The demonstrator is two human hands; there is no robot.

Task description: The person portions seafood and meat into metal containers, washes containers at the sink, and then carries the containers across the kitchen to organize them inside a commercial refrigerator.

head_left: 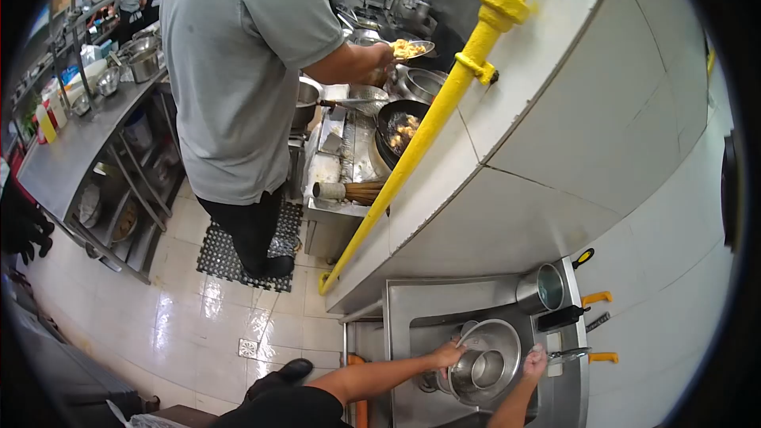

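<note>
In the steel sink [400,325] at the bottom right, a large metal bowl [511,349] holds a smaller metal bowl [487,368]. My left hand [449,353] is closed on the large bowl's left rim. Right of the bowl, close to its rim, my right hand [535,361] has its fingers curled together; what they hold, if anything, is too small to make out. A steel pot [541,289] stands at the sink's back right corner.
Orange-handled knives [602,357] hang at the sink's right edge. A co-worker in a grey shirt [230,71] stands at the stove, holding a strainer of food [408,49] near a wok [402,127]. A yellow pipe [420,139] runs along the tiled wall.
</note>
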